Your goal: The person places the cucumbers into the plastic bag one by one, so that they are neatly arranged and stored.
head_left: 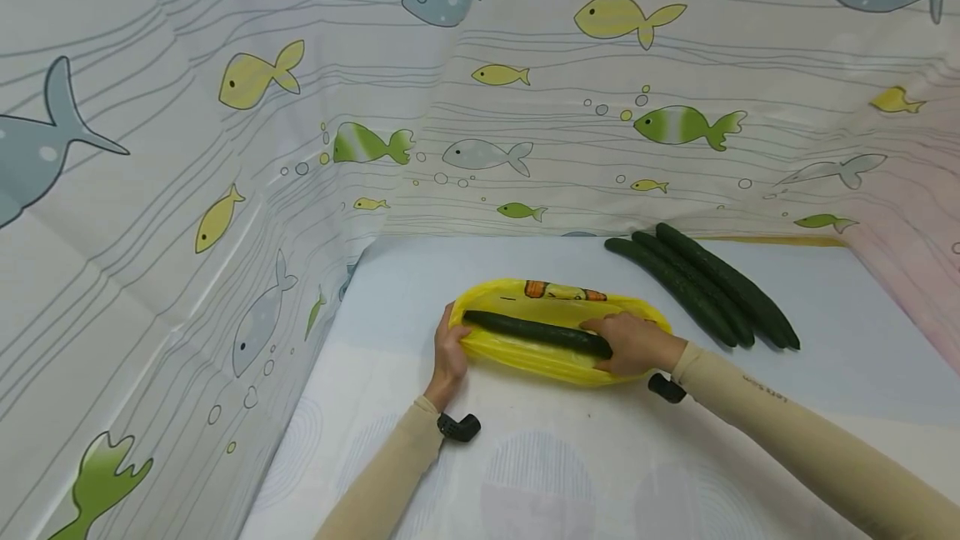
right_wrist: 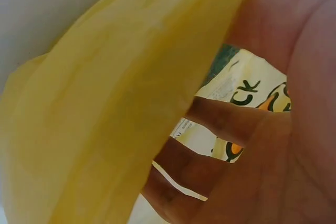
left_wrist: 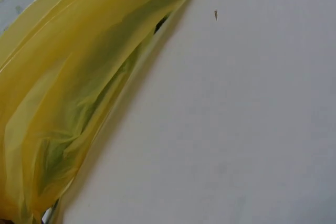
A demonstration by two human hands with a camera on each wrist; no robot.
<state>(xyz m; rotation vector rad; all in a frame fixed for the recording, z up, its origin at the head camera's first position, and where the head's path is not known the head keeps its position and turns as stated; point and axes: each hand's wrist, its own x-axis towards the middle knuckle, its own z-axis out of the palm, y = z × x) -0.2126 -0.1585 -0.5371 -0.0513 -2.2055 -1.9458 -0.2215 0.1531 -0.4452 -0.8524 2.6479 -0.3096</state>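
A yellow plastic bag [head_left: 517,367] lies on its side with its mouth spread wide, orange and dark print along its far side. Inside the mouth runs a long dark green cucumber [head_left: 536,333]. My left hand [head_left: 448,352] grips the bag's left end, thumb over the rim. Reaching into the mouth from the right, my right hand [head_left: 630,343] holds the cucumber's right end between thumb and fingers. The right wrist view shows the right-hand fingers [right_wrist: 226,121] partly behind the yellow film, with printed lettering beyond. Through the bag [left_wrist: 79,77], the left wrist view shows a dark green shape.
Several cucumbers [head_left: 697,286] lie side by side at the back right of the white table [head_left: 540,457]. A fish-patterned sheet [head_left: 480,115] hangs behind and to the left. Tiny dark specks dot the table in front of the bag.
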